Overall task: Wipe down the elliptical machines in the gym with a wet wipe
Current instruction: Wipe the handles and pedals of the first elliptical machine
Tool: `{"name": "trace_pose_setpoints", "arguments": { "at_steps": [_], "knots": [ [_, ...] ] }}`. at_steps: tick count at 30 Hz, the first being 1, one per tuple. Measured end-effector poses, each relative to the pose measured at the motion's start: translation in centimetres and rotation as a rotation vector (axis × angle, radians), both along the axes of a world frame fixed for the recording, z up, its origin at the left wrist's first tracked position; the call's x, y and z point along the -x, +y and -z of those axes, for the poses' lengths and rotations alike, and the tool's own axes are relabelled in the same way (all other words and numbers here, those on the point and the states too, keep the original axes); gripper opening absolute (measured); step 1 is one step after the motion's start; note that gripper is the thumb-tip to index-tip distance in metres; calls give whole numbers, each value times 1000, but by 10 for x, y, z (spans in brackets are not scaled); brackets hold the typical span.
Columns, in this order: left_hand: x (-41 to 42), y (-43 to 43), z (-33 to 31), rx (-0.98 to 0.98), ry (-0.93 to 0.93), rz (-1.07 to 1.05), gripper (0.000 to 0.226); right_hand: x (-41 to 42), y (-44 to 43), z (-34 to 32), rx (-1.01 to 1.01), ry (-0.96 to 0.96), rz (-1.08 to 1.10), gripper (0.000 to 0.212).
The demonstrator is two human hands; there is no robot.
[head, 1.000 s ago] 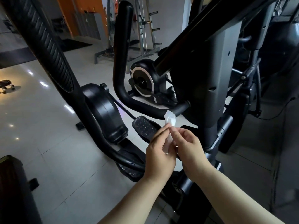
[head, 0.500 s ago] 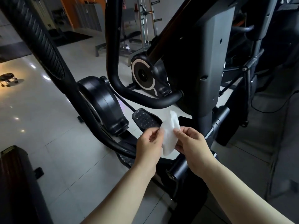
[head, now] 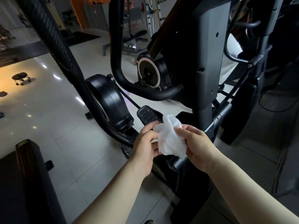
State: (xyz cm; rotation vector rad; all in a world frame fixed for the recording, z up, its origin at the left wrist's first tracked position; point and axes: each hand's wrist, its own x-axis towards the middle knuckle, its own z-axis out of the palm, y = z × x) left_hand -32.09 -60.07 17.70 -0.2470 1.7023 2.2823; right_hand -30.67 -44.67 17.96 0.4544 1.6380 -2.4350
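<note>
Head-worn wide view, forward and down; elliptical machine (head: 205,62) close

Dim indoor light; the elliptical machine (head: 205,62) reads as near-black silhouette. Warm orange glow spills at far left, and small glare spots dot the glossy tiled floor (head: 48,110). Wide-angle distortion bends the edges; far background is soft.

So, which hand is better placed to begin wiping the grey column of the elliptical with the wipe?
Probably the right hand: most of the wet wipe lies against its fingers, and the grey column stands just beyond it. The left hand only pinches the wipe's edge, farther left.
</note>
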Motion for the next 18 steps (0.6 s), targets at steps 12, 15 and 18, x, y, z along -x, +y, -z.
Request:
{"name": "trace_pose_setpoints", "arguments": {
  "at_steps": [12, 15, 18],
  "knots": [
    [-26, -12, 10, 317, 398, -5, 19, -20, -2, 9, -338, 243, -55, 20],
    [-26, -12, 10, 321, 426, -72, 20, -22, 3, 11, -430, 328, -76, 24],
    [-22, -17, 9, 292, 421, -93, 14, -23, 8, 10, -625, 378, -174, 27]
  ]
}}
